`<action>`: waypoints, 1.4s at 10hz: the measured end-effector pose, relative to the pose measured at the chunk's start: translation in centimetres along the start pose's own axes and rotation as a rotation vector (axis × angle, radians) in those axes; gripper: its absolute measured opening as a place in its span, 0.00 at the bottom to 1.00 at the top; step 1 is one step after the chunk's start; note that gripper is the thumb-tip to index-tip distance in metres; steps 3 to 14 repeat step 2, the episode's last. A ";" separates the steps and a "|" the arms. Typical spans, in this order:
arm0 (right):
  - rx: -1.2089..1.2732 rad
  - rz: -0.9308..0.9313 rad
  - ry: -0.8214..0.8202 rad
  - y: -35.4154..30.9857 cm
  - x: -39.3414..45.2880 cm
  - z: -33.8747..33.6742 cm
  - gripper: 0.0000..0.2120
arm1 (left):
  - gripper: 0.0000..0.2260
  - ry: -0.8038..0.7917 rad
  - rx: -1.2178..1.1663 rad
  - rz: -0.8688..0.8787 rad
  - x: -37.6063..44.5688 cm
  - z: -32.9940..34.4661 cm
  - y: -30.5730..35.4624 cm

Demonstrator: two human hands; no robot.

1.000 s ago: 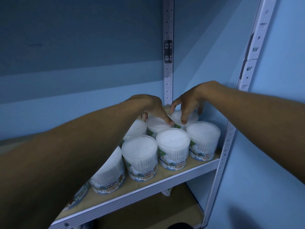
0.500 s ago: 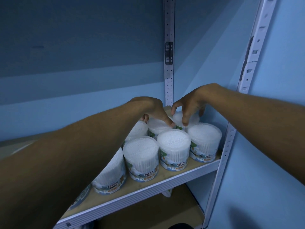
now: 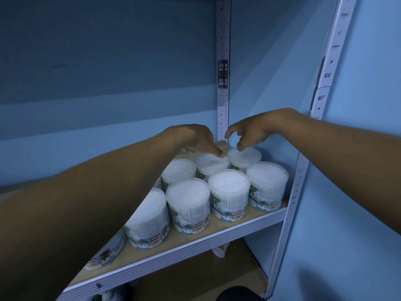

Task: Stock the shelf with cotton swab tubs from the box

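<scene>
Head view: right hand [image 3: 252, 132] fingers loosely spread, holding nothing, just above back-right tub [image 3: 244, 156]; left hand [image 3: 200, 141] fingertips rest on neighbouring tub [image 3: 212, 164], gripping nothing; shelf [image 3: 195, 246]

Both arms outstretched, left hand [image 3: 200, 141] palm-down, right hand [image 3: 252, 131] with loosely curled fingers [image 3: 240, 146].
</scene>
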State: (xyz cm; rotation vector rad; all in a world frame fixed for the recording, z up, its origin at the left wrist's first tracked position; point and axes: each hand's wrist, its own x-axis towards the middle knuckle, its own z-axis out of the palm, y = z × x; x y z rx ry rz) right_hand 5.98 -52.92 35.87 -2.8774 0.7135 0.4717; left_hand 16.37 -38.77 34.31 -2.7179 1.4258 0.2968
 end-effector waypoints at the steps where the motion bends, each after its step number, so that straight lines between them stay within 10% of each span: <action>1: -0.058 -0.066 0.137 -0.9 -2.6 -0.8 0.26 | 0.32 0.056 -0.090 0.020 -2.4 -0.8 -1.4; 2: -0.026 -0.178 0.340 -1.8 -6.2 -1.4 0.26 | 0.26 0.207 -0.278 0.078 -5.7 -0.1 -3.0; 14: -0.026 -0.178 0.340 -1.8 -6.2 -1.4 0.26 | 0.26 0.207 -0.278 0.078 -5.7 -0.1 -3.0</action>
